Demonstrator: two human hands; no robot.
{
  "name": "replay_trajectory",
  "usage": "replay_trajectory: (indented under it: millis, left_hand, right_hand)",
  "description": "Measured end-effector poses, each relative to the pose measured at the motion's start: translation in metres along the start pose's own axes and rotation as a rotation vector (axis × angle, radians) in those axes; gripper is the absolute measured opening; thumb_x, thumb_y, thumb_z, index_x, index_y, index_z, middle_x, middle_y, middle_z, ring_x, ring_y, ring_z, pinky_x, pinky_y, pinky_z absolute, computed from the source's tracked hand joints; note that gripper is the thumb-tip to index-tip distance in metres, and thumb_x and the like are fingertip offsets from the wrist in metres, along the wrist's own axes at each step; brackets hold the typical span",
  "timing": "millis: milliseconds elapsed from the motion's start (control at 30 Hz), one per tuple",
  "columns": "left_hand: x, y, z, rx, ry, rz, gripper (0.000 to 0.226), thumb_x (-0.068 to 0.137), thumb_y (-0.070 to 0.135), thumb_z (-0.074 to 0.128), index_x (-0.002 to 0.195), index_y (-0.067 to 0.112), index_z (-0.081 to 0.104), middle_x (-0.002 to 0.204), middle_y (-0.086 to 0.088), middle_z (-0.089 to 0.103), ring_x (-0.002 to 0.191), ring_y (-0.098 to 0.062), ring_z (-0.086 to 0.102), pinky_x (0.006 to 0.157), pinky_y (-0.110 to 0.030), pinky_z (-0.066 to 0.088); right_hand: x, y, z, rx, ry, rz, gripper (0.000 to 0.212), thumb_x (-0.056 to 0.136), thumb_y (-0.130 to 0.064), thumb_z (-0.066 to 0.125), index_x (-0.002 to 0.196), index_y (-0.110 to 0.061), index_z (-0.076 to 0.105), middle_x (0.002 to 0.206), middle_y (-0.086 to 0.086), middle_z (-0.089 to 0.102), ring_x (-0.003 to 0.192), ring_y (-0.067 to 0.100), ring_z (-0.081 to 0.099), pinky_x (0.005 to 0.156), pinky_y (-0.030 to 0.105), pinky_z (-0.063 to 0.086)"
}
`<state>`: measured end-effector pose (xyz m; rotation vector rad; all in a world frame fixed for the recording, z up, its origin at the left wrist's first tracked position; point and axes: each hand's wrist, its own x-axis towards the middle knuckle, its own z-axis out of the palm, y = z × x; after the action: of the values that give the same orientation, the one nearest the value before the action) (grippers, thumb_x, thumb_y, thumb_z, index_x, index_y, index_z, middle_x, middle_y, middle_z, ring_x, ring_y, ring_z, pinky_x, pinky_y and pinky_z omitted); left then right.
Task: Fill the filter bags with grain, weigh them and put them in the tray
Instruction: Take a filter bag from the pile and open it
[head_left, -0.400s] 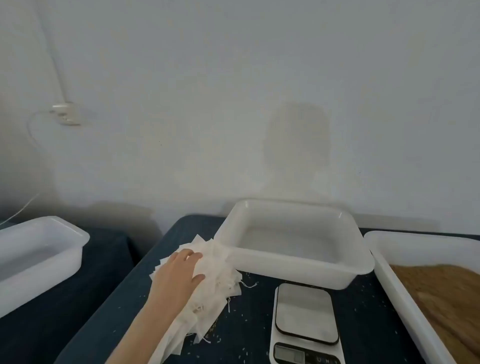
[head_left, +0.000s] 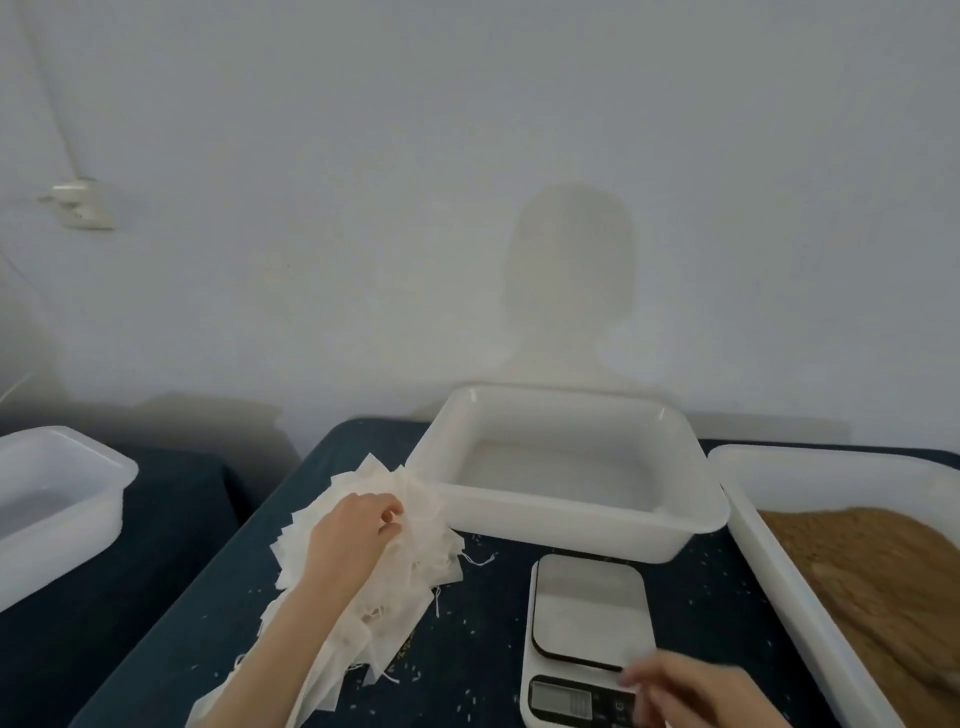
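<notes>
A heap of white filter bags (head_left: 415, 566) with loose strings lies on the dark blue table, left of centre. My left hand (head_left: 353, 535) lies on top of the heap, its fingertips curled and pinching at a bag near the tray's corner. An empty white tray (head_left: 571, 519) stands behind the scale. A small kitchen scale (head_left: 589, 613) with a steel plate sits at the front. My right hand (head_left: 691, 691), blurred, hovers at the scale's display corner with fingers loosely bent, holding nothing. Brown grain (head_left: 883, 582) fills a white tray (head_left: 769, 551) at the right.
Another white tub (head_left: 57, 514) stands on a separate dark surface at the far left, across a gap. Stray grains are scattered on the table around the scale. A pale wall rises right behind the table, with a cable and socket at upper left.
My right hand has come into view at the bottom, by the scale's display. My left hand's fingers have curled in on the bag heap.
</notes>
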<state>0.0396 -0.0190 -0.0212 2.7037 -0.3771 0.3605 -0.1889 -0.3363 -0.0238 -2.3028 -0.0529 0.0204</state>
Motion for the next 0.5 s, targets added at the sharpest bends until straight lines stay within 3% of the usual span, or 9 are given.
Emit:
replay_trajectory:
  millis: [67, 200, 367, 500]
  left_hand:
    - [0.002, -0.002, 0.004, -0.035, -0.01, 0.007, 0.023, 0.091, 0.026, 0.062, 0.112, 0.036, 0.062, 0.091, 0.016, 0.062, 0.086, -0.005, 0.056, 0.073, -0.02, 0.047]
    - [0.006, -0.001, 0.006, 0.002, -0.002, 0.042, 0.016, 0.095, 0.029, 0.056, 0.103, 0.036, 0.069, 0.101, 0.016, 0.065, 0.095, -0.003, 0.055, 0.079, -0.02, 0.045]
    - [0.012, 0.004, -0.003, 0.015, 0.145, 0.026, 0.016, 0.093, 0.03, 0.058, 0.096, 0.034, 0.073, 0.103, 0.015, 0.065, 0.101, -0.009, 0.054, 0.067, -0.022, 0.038]
    - [0.013, 0.011, -0.006, -0.036, 0.164, -0.074, 0.019, 0.095, 0.029, 0.053, 0.1, 0.033, 0.071, 0.107, 0.009, 0.067, 0.099, -0.013, 0.056, 0.07, -0.024, 0.041]
  right_hand:
    - [0.01, -0.015, 0.011, -0.006, -0.036, 0.021, 0.034, 0.097, -0.019, 0.054, 0.093, -0.051, 0.065, 0.091, -0.019, 0.07, 0.084, 0.0, 0.067, 0.076, 0.013, 0.051]
    - [0.02, -0.008, 0.004, 0.064, 0.041, 0.124, 0.028, 0.097, -0.008, 0.051, 0.094, -0.031, 0.067, 0.09, -0.018, 0.07, 0.083, 0.0, 0.067, 0.071, 0.015, 0.052]
    - [0.027, -0.009, -0.008, 0.102, 0.112, 0.127, 0.031, 0.097, -0.003, 0.049, 0.094, -0.028, 0.067, 0.086, -0.013, 0.072, 0.077, 0.002, 0.066, 0.067, 0.013, 0.05]
    - [0.032, -0.01, -0.012, 0.108, 0.16, 0.112, 0.03, 0.097, -0.004, 0.048, 0.093, -0.027, 0.067, 0.086, -0.013, 0.071, 0.078, 0.004, 0.065, 0.065, 0.014, 0.05]
